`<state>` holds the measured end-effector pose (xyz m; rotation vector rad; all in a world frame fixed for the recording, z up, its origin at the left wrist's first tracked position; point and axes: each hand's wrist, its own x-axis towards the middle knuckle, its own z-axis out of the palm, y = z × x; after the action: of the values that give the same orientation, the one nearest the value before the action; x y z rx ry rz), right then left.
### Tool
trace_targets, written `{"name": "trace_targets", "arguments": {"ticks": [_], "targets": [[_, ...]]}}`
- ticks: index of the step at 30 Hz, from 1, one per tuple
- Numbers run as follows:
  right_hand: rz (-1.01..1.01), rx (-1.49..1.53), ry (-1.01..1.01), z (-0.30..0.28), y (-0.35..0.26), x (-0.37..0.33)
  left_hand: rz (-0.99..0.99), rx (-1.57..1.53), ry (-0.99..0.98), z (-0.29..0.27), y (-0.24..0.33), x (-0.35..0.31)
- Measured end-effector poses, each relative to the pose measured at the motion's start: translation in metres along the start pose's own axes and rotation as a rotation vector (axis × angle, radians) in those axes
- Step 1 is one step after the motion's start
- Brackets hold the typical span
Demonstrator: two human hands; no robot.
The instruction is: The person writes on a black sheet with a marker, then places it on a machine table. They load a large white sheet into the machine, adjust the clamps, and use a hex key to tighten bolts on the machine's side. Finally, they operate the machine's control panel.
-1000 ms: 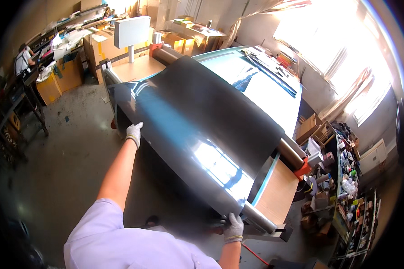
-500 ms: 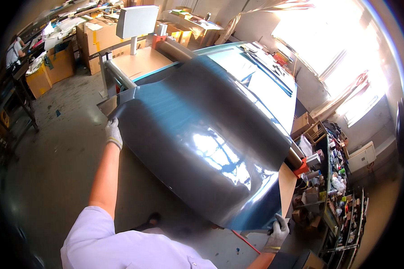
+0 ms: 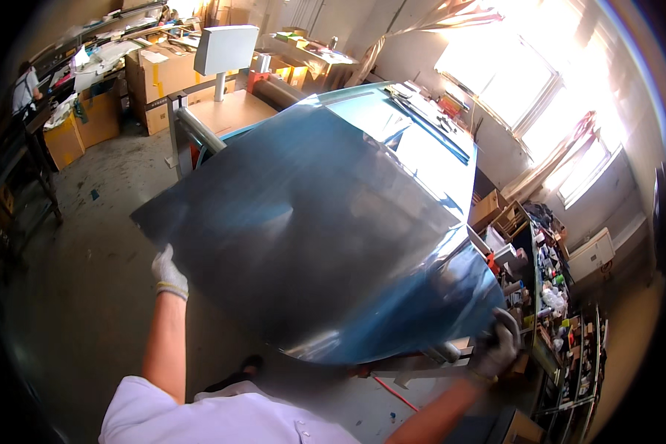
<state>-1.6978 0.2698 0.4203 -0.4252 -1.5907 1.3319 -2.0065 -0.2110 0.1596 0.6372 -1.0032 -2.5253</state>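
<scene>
Head view: dark glossy sheet (image 3: 296,229) spanned the roller table (image 3: 233,112), overhanging its near side, right end bent down. Left gloved hand (image 3: 170,274) was at the sheet's edge, near-left of the roller table; couldn't tell if it gripped. Right gloved hand (image 3: 502,344), blurred, grasped the sheet's corner, near-right of the roller table. Grey box (image 3: 226,52) stood on a post at the roller table's left end, pale-blue table (image 3: 362,115) behind the roller table.
</scene>
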Motion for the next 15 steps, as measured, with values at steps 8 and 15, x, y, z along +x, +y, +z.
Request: {"name": "trace_targets", "arguments": {"ticks": [8, 15], "targets": [[0.178, 0.128, 0.082, -0.112, -0.010, -0.023, -0.085, 0.096, -0.108, -0.030, 0.050, 0.028], [0.081, -0.009, -0.650, 0.027, -0.009, -0.079, 0.993, 0.854, -0.637, 0.091, 0.061, -0.262]]}}
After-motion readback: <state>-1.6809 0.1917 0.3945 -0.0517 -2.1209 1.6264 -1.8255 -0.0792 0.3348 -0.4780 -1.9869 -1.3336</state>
